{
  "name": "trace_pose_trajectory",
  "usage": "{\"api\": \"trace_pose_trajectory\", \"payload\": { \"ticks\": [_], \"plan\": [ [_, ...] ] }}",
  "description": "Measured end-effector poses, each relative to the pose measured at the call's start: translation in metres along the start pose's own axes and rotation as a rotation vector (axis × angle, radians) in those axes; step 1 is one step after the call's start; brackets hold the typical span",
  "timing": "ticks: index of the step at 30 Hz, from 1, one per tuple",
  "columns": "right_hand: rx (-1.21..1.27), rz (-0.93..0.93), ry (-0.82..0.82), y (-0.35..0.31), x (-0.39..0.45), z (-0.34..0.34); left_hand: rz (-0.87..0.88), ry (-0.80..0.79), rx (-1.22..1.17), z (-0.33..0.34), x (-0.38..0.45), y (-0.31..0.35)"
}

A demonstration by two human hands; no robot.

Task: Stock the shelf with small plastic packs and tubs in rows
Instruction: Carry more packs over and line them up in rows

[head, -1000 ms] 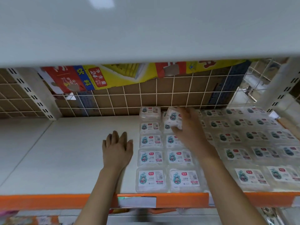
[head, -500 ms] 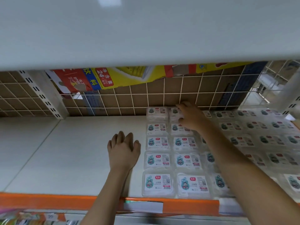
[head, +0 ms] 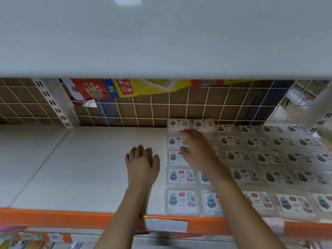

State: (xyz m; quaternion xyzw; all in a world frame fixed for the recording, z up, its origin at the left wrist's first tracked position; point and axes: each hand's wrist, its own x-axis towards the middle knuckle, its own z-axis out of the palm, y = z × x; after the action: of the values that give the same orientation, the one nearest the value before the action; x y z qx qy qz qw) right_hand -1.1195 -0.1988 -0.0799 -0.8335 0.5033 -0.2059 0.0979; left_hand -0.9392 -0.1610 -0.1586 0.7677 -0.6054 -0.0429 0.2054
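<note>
Both hands empty; right hand [head: 197, 150] withdrawn from back packs [head: 191, 124].

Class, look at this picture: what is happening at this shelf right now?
A person is stocking a shelf with small clear plastic packs, laid flat in rows on its right side. The left hand rests flat on the bare shelf beside the leftmost row. The right hand hovers open over the packs toward the back, holding nothing. The shelf's left part has no packs yet.
</note>
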Motion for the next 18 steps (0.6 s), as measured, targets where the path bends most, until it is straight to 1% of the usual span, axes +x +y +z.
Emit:
{"api": "trace_pose_trajectory", "payload": {
  "ticks": [4,6,9,11,15,18],
  "plan": [
    [0.133,0.051,0.000,-0.046,-0.019,0.014,0.032,0.129,-0.283,-0.007,-0.002,-0.008],
    [0.134,0.085,-0.011,-0.063,-0.025,0.025,0.045,0.142,-0.327,-0.021,-0.004,-0.023],
    [0.108,0.097,0.015,-0.092,-0.028,0.046,0.067,0.147,-0.251,-0.049,-0.006,-0.070],
    [0.116,0.155,0.032,-0.117,-0.029,0.063,0.079,0.170,-0.199,-0.075,-0.008,-0.114],
    [0.089,0.167,0.032,-0.171,-0.025,0.102,0.094,0.212,-0.174,-0.120,-0.017,-0.203],
    [0.110,0.211,0.064,-0.202,-0.016,0.131,0.085,0.217,-0.146,-0.135,-0.018,-0.252]
  ]
}}
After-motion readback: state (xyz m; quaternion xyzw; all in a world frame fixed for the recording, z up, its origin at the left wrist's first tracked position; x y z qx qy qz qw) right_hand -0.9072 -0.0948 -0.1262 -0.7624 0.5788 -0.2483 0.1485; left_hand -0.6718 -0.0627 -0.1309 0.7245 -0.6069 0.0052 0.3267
